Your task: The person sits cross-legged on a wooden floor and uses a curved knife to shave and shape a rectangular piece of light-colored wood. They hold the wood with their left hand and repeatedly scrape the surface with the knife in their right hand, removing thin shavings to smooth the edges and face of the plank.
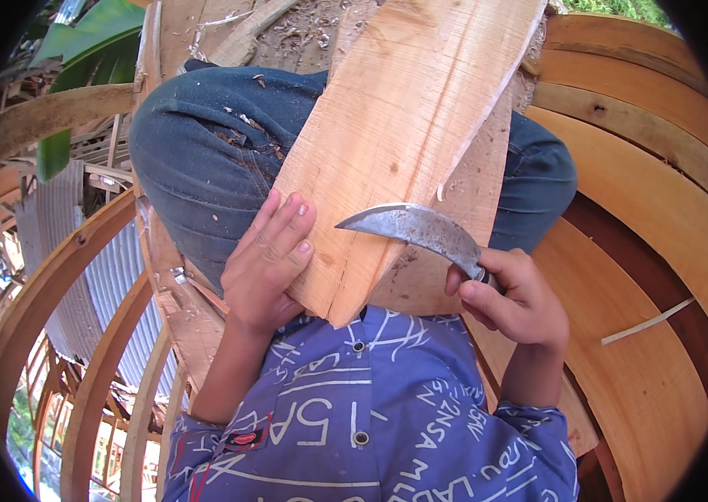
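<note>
Right grip (pixel 517 297) closed round the handle of a curved knife (pixel 421 227), blade over the plank's near end, tip pointing left. Left grip (pixel 270 272) rests fingers on the plank's near left edge, can't tell if it clamps. Plank (pixel 387 151) slants across the lap, near end at the blue shirt (pixel 320 418), over another board (pixel 484 184). Shavings (pixel 249 121) on the jeans (pixel 195 167), curved planking (pixel 647 385) to the right, wooden ribs (pixel 54 259) left

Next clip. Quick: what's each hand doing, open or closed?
Left hand: open, fingers laid over the near left edge of the wooden plank.
Right hand: closed on the handle end of a curved-blade knife.
</note>
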Tool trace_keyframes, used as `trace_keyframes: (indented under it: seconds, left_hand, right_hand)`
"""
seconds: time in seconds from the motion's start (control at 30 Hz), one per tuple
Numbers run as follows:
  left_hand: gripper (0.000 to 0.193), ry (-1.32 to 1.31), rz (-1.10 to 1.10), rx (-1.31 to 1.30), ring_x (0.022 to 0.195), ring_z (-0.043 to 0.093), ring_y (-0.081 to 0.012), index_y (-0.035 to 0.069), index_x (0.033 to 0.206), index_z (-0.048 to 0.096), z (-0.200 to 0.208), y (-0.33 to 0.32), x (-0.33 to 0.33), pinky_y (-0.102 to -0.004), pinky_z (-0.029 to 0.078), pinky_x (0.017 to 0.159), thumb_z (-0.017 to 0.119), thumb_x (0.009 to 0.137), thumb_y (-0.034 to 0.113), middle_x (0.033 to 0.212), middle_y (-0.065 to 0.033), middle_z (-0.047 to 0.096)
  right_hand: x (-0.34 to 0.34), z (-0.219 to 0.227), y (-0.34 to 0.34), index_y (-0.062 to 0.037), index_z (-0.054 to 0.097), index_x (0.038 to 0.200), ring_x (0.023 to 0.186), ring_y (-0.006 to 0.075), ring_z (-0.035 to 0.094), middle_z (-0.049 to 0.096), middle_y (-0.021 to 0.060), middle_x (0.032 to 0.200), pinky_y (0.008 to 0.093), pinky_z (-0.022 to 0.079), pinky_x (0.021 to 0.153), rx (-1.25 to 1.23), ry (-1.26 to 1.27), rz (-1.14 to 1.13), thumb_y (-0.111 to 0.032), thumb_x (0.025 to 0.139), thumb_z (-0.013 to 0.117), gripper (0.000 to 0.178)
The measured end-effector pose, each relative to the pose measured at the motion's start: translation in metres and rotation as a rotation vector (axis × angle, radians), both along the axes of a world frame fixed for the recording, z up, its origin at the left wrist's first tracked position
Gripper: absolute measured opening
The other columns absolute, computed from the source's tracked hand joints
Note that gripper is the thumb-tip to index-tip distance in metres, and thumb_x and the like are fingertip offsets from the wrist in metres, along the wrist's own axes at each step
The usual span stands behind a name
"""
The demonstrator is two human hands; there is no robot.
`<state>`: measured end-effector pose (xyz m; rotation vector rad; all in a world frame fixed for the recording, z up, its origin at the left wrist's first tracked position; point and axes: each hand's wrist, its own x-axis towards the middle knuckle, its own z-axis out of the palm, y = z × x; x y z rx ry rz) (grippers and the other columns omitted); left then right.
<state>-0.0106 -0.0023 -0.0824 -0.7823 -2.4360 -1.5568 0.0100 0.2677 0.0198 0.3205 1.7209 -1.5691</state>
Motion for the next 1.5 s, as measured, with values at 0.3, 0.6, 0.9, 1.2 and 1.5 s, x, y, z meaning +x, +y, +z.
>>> trace_keyframes:
  seconds: [0.3, 0.6, 0.9, 1.2, 1.5]
  left_hand:
    - [0.025, -0.007, 0.009, -0.021, 0.105, 0.063, -0.0392, 0.003, 0.094, 0.053, 0.0, -0.001, 0.002, -0.0571, 0.047, 0.093, 0.071, 0.079, 0.009, 0.105, -0.0226, 0.067]
    - [0.025, -0.019, 0.009, -0.011, 0.106, 0.063, -0.039, 0.003, 0.092, 0.053, 0.0, 0.0, 0.001, -0.0574, 0.046, 0.094, 0.073, 0.078, 0.01, 0.105, -0.0225, 0.067]
    - [0.028, -0.03, 0.025, 0.014, 0.106, 0.063, -0.0388, 0.004, 0.09, 0.052, 0.0, 0.002, 0.0, -0.0574, 0.046, 0.095, 0.075, 0.078, 0.014, 0.104, -0.0231, 0.067]
    - [0.027, -0.012, 0.034, -0.002, 0.105, 0.063, -0.0386, 0.004, 0.09, 0.052, -0.001, 0.002, 0.0, -0.0562, 0.046, 0.094, 0.074, 0.078, 0.011, 0.103, -0.0234, 0.067]
    - [0.032, -0.018, 0.05, 0.02, 0.105, 0.063, -0.0387, 0.004, 0.092, 0.052, 0.0, 0.003, 0.0, -0.0568, 0.046, 0.094, 0.077, 0.077, 0.016, 0.104, -0.0236, 0.067]
  right_hand:
    - [-0.004, 0.004, 0.008, 0.001, 0.062, 0.085, 0.057, 0.0018, 0.041, 0.049, -0.0037, 0.06, 0.0216, 0.033, 0.048, 0.146, -0.031, -0.106, -0.013, 0.09, 0.062, 0.015]
    - [-0.004, 0.008, 0.005, 0.0016, 0.061, 0.082, 0.058, 0.0009, 0.039, 0.048, -0.0059, 0.063, 0.021, 0.03, 0.048, 0.122, -0.102, -0.161, -0.011, 0.088, 0.064, 0.014]
    - [0.004, 0.005, -0.007, 0.0009, 0.058, 0.078, 0.047, 0.0051, 0.039, 0.041, 0.0064, 0.053, 0.0244, 0.03, 0.043, 0.511, 0.311, -0.021, -0.008, 0.081, 0.072, 0.017]
    - [0.009, -0.006, -0.018, 0.0012, 0.057, 0.077, 0.045, 0.0157, 0.047, 0.051, 0.012, 0.058, 0.0271, 0.036, 0.043, 0.923, 0.663, 0.004, -0.008, 0.078, 0.076, 0.021]
    - [0.005, 0.013, -0.004, 0.0022, 0.065, 0.09, 0.049, 0.0058, 0.045, 0.052, 0.0009, 0.058, 0.0226, 0.031, 0.045, 0.221, 0.156, 0.119, -0.018, 0.083, 0.068, 0.022]
